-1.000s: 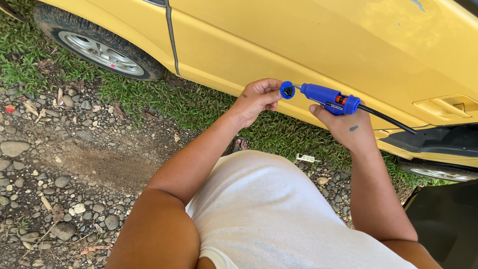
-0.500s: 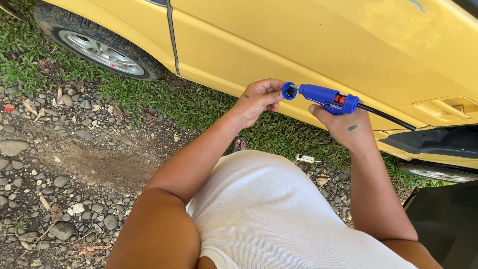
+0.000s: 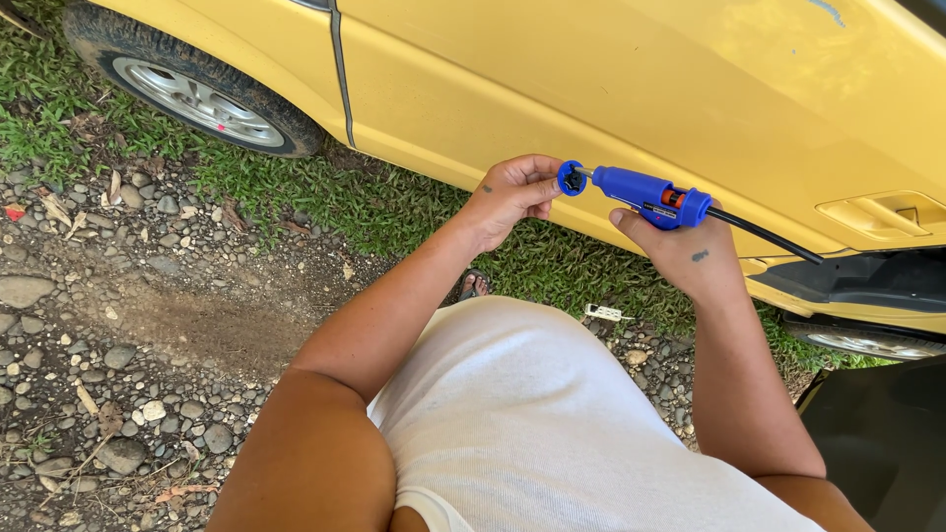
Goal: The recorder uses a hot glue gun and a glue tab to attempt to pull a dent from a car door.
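Observation:
I hold a blue tool (image 3: 641,194) with an orange band and a thin black rod running off to the right, level in front of a yellow car (image 3: 611,89). My right hand (image 3: 680,251) grips the blue body from below. My left hand (image 3: 507,197) pinches the small round blue cap (image 3: 571,178) at the tool's left end, with thumb and fingers closed on it. The black rod reaches toward the car's door handle (image 3: 877,215).
The car's wheel (image 3: 202,99) rests on grass at the upper left. Gravel and stones cover the ground on the left. A dark open panel (image 3: 882,443) sits at the lower right. My sandalled foot (image 3: 473,286) shows below the left wrist.
Both hands and the tool have stayed almost in place; the left fingers have shifted slightly on the blue end cap.

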